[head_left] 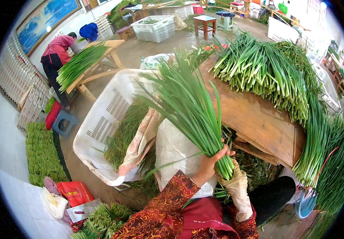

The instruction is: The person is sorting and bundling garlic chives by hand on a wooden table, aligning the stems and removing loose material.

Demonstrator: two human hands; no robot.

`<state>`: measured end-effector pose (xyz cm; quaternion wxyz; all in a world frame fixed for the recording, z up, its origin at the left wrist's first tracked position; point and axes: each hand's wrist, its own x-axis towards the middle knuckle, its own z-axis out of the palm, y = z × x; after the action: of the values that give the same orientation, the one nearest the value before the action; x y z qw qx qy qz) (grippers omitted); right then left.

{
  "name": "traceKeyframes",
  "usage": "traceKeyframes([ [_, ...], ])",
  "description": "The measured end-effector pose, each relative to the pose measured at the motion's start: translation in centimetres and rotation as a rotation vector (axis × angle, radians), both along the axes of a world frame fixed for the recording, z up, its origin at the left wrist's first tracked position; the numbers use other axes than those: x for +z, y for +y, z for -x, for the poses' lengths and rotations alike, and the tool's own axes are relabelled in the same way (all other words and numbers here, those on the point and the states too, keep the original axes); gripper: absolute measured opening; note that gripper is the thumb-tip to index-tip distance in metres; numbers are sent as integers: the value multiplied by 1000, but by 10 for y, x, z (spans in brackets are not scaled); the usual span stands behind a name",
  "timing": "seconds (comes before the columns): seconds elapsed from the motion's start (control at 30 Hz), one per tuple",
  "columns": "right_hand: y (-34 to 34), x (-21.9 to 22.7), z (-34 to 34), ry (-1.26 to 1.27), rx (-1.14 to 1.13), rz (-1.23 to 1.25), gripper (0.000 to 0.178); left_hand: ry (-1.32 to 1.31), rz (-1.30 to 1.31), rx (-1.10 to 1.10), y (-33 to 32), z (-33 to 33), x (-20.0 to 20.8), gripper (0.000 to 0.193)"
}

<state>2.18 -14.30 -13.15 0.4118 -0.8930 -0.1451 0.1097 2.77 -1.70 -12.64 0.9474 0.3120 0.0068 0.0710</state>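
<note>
A thick bunch of garlic chives (197, 119) leans up and to the left in front of me, its pale stem ends low and its leaves fanning out. My left hand (211, 162), bare, is wrapped round the bunch just above the stems. Below it, my right hand (237, 183), in a pale glove, is closed at the stem ends; some of its fingers are hidden behind them. A white sack (176, 147) lies beneath the leaves, close to my lap.
A wooden table (255, 119) at right bears a big heap of chives (263, 71). Left of me stands a white plastic basket (96, 135) with loose leaves. A blue basin (306, 205) sits low at right. A person (56, 51) bends over another table at far left, near a blue stool (64, 121).
</note>
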Motion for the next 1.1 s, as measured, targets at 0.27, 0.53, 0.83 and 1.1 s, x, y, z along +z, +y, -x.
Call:
traceKeyframes([
  [0.27,-5,-5,14,3,-51,-140,57,-132,93,-88,0,0,-10,36],
  [0.53,-20,-48,21,-84,-111,-143,56,-118,-19,-212,-17,-1,-14,33],
  [0.83,-47,-37,15,-17,69,-110,83,-171,-105,-359,-13,-7,-90,30],
  [1.1,-56,137,-17,-178,-45,-715,24,-199,-277,-569,-17,7,-77,50],
])
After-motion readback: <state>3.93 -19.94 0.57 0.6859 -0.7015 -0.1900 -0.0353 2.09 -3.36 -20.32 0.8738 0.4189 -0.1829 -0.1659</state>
